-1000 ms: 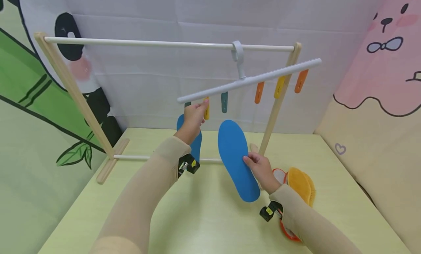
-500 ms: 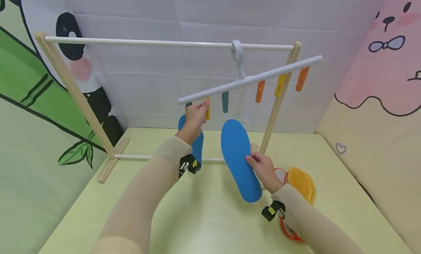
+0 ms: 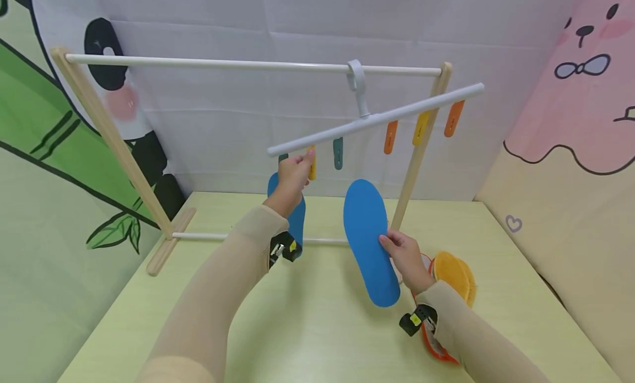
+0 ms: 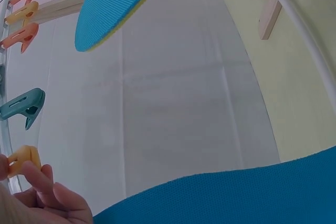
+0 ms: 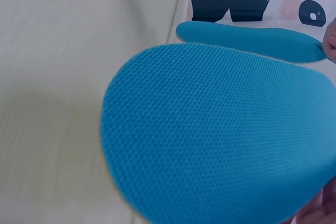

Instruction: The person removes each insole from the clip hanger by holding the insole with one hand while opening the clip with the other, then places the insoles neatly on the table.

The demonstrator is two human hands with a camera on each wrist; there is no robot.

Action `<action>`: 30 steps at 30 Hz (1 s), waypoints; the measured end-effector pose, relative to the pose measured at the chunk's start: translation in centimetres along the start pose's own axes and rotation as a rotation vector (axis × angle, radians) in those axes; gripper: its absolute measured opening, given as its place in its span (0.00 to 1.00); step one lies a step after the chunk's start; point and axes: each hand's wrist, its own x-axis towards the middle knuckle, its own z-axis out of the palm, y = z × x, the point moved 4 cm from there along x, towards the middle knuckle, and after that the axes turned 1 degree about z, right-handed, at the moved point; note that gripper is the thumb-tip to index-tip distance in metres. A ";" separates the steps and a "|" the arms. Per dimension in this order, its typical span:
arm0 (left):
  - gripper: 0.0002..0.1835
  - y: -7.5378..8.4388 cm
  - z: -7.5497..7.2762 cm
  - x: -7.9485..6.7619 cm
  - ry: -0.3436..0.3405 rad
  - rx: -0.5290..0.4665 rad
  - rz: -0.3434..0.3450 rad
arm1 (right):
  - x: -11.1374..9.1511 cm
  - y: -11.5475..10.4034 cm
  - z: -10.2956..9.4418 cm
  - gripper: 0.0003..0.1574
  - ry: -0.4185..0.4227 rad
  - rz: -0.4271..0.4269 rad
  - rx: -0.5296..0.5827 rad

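Observation:
My left hand (image 3: 294, 182) pinches a yellow clothespin (image 4: 27, 160) on the low left part of a tilted white hanger (image 3: 377, 119). Behind that hand and wrist a blue insole (image 3: 297, 217) hangs below a dark green clothespin (image 3: 283, 157); where the two meet is hidden. My right hand (image 3: 405, 257) holds a second blue insole (image 3: 369, 242) by its right edge, thumb on the front face. This insole is upright, slightly tilted, and apart from the hanger. Its textured face fills much of the right wrist view.
The hanger hooks over the top rail (image 3: 213, 63) of a wooden-sided rack (image 3: 111, 140). Another green clothespin (image 3: 338, 153), two orange ones and a yellow one (image 3: 421, 128) hang along it. Yellow insoles (image 3: 452, 275) and a red-edged item (image 3: 436, 350) lie on the table at right.
My right hand has moved a little to the right with its insole, widening the gap to the hanging one. The left hand stays on the yellow clothespin.

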 end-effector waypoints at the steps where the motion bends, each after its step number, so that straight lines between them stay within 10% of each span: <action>1: 0.23 0.0 0.0 0.0 0.000 -0.002 0.000 | 0.0 0.1 -0.1 0.17 0.003 0.010 0.008; 30: 0.24 -0.1 -0.1 0.1 0.007 -0.040 -0.006 | -0.6 1.4 -2.9 0.21 0.067 0.104 -0.038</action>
